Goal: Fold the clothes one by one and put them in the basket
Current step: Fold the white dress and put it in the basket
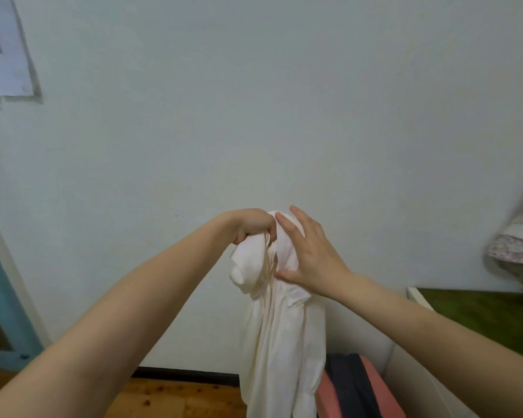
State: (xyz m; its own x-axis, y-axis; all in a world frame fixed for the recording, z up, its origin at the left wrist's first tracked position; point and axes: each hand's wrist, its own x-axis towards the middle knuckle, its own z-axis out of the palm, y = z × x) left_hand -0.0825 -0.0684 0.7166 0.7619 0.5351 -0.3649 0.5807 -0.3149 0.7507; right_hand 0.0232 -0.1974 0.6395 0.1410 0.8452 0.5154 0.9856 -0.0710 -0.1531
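Note:
A cream-white garment (281, 342) hangs bunched in the air in front of a pale wall, its lower part trailing down past the frame's bottom edge. My left hand (251, 226) grips its top in a fist. My right hand (308, 254) lies against the cloth just below and to the right, fingers straight and spread, thumb touching the fabric. Below the garment, a pink and a dark folded piece (357, 390) lie in what looks like a white basket (387, 354).
A white-edged surface with a green top (480, 315) stands at the right, and a floral cloth (517, 245) hangs above it. Wooden floor (175, 399) and a dark skirting board run below. A teal frame (3, 297) is at the left, a paper (3, 46) on the wall.

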